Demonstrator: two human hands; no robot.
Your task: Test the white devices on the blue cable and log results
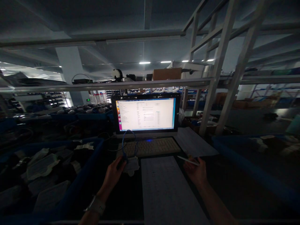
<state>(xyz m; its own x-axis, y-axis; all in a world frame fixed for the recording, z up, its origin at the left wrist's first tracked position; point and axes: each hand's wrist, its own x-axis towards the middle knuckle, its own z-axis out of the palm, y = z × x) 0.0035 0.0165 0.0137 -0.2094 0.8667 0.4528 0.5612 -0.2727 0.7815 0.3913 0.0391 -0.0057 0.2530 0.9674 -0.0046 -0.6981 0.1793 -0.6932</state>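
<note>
My left hand [114,171], with a watch on its wrist, pinches the end of a blue cable [123,144] at the edge of a small pale device [131,166]. Whether the plug is seated in the device is too dark to tell. The cable loops up in front of the monitor and down over the keyboard [159,146]. In my right hand [197,171] is a slim white pen [187,160], its tip pointing left. Between my hands lies a printed sheet of paper [164,187], and the pen is above its right side.
A lit monitor [147,115] stands behind the keyboard. To the left, a blue bin [93,162] holds several pale-cased devices; another blue bin [239,159] sits at right. A second sheet [195,142] lies beside the keyboard. Overhead runs a shelf [140,83] carrying a cardboard box [167,74].
</note>
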